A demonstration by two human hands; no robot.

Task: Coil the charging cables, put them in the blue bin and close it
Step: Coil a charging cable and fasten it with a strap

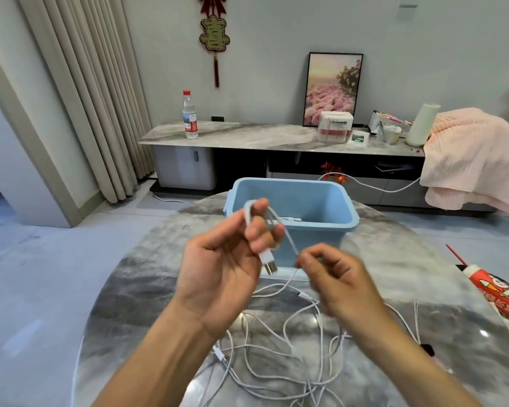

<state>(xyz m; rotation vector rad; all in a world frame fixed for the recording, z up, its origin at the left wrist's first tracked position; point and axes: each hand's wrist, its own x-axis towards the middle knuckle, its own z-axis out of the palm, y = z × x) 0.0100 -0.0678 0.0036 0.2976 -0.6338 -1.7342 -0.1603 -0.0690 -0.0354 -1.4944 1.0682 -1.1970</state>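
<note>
A white cable [279,227] is looped round the curled left hand [227,259] fingers and pinched by the right hand [332,277] near the blue bin [321,201].

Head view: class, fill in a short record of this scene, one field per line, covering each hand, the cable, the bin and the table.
left hand: holds white cable looped around its fingers, USB plug hanging below
right hand: pinches the same cable further along
loose cables: tangled white heap on the table, near edge
blue bin: open, no lid visible, something white inside
table: round, grey marble pattern
task stage: coiling under way
</note>
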